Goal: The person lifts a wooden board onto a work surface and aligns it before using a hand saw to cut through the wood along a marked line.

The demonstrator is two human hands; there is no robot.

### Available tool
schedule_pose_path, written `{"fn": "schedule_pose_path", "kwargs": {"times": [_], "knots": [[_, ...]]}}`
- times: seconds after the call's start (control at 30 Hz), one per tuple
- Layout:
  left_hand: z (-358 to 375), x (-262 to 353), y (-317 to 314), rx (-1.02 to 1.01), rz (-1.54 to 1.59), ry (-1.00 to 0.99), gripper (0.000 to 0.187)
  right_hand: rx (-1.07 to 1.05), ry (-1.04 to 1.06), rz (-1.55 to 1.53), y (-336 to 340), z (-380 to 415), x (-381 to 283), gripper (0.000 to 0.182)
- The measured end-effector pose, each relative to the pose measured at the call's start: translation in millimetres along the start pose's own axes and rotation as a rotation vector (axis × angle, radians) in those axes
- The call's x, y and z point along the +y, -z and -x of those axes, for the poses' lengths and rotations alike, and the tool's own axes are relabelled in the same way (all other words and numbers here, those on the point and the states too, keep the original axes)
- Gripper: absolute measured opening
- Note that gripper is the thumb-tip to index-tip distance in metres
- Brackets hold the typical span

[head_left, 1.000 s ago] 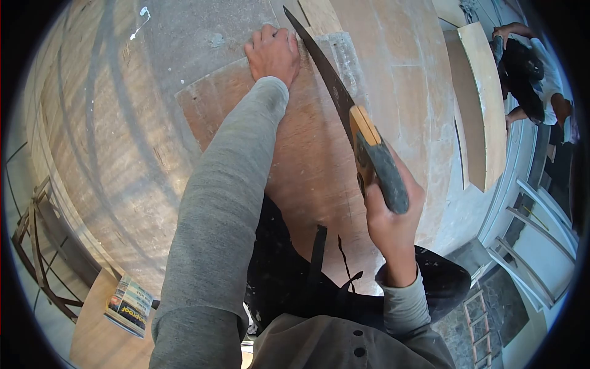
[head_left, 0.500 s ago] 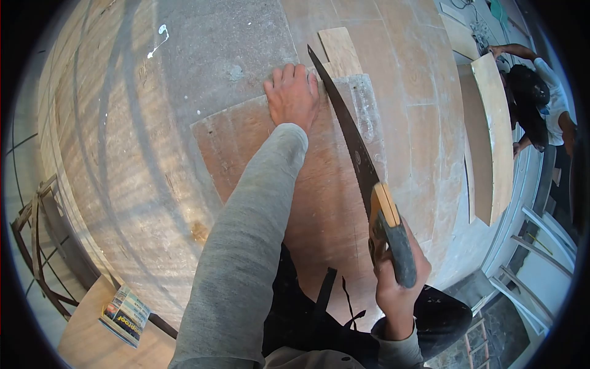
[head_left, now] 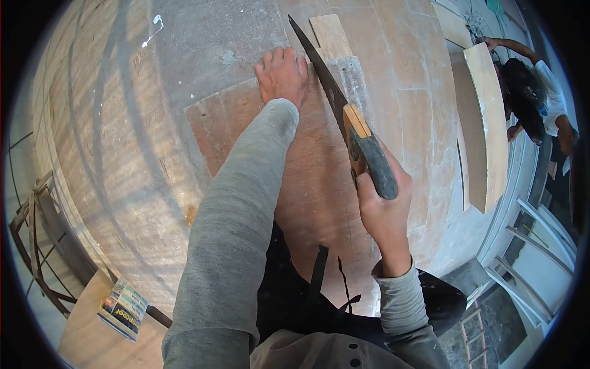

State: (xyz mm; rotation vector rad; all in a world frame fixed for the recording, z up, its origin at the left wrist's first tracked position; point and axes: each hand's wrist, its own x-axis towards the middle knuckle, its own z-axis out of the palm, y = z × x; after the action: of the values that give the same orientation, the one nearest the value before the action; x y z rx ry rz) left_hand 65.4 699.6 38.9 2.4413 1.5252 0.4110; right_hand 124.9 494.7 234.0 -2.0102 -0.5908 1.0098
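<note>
A hand saw [head_left: 326,79] has its toothed blade lying over the far edge of a reddish plywood sheet [head_left: 313,178]. Its grey and tan handle is gripped in my right hand [head_left: 386,203], right of the sheet's middle. My left hand [head_left: 283,77] presses on the sheet's far edge, just left of the blade, fingers spread a little and holding nothing. Beyond the blade lies a small light wood piece [head_left: 330,35].
Another person [head_left: 522,92] crouches at the right behind a curved wooden panel [head_left: 488,129]. A printed packet [head_left: 123,310] lies on a board at lower left, near a wooden frame [head_left: 34,240]. Metal bars [head_left: 538,240] stand at lower right.
My right hand has pushed the saw forward and away from me, so more of the blade is past the sheet's edge. My left hand stays on the sheet.
</note>
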Motion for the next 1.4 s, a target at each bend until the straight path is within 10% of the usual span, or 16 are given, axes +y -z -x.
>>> {"fn": "schedule_pose_path", "kwargs": {"times": [0.87, 1.4], "knots": [[-6, -2, -3, 0.024, -0.046, -0.006, 0.032, 0.092, 0.094, 0.087, 30, 96, 12, 0.057], [-4, -1, -2, 0.006, -0.033, 0.005, 0.033, 0.035, 0.099, 0.033, -6, -1, 14, 0.053]]}}
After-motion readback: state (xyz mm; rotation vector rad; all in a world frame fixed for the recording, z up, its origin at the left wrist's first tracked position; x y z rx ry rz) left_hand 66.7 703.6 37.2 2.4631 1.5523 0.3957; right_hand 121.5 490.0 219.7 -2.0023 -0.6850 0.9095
